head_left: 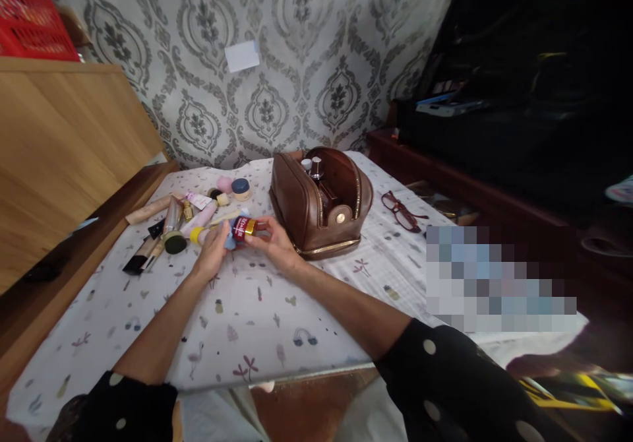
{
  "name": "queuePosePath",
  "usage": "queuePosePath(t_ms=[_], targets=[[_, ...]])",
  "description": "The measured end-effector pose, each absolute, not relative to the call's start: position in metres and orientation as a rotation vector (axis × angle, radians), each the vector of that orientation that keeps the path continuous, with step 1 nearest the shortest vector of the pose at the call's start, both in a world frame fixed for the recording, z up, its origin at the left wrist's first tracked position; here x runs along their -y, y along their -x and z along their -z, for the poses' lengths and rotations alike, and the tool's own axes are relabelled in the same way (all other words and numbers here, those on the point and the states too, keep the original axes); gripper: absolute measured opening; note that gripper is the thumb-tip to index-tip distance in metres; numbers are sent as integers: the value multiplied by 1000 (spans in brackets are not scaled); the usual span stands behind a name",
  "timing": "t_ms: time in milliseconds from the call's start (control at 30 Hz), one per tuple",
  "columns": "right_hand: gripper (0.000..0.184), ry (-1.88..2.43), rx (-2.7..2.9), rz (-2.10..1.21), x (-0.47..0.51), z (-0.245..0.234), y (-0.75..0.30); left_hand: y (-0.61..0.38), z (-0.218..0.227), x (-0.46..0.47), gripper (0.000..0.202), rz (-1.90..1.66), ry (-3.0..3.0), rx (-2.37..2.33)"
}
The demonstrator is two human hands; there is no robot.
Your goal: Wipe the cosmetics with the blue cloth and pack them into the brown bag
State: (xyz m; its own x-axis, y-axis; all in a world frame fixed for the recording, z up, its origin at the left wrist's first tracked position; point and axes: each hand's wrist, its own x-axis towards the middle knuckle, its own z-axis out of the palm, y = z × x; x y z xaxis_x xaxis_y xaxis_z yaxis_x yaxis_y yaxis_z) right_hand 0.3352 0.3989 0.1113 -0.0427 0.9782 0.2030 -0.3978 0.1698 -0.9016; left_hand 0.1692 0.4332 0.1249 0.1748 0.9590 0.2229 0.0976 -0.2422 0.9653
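Observation:
Both my hands meet over a small red bottle [242,227] with a gold band. My left hand [213,249] curls around its left end, where something blue shows under the fingers. My right hand [273,241] pinches the gold end from the right. Just right of the hands stands an open brown leather toiletry bag [301,208] with bottles [314,167] upright inside. Left of the hands lie several cosmetics: tubes [200,218], a brush [141,255], a round dark compact [175,242] and small jars [241,189].
A white printed cloth [257,310] covers the table. Red-framed glasses [401,211] lie right of the bag. A wooden cabinet [59,158] stands at left with a red crate [27,16] on top. Dark furniture [494,132] fills the right side.

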Motion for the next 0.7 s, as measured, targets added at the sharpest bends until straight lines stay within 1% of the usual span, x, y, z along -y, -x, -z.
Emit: queuePosePath(t_ms=[133, 333, 400, 567, 700], targets=[[60, 796, 1145, -1209, -399, -112, -338, -172, -122, -430, 60, -1057, -1497, -991], [49, 879, 1297, -984, -396, -112, -338, -171, -125, -428, 57, -1071, -1537, -1042], [49, 938, 1342, -888, -395, -112, -338, -173, -128, -426, 57, -1087, -1558, -1054], [57, 1050, 1396, -709, -393, -114, -340, -177, -130, -421, 56, -1103, -1570, -1056], [49, 1108, 1388, -674, -392, -116, -339, -177, -128, -423, 54, -1160, -1517, -1073]])
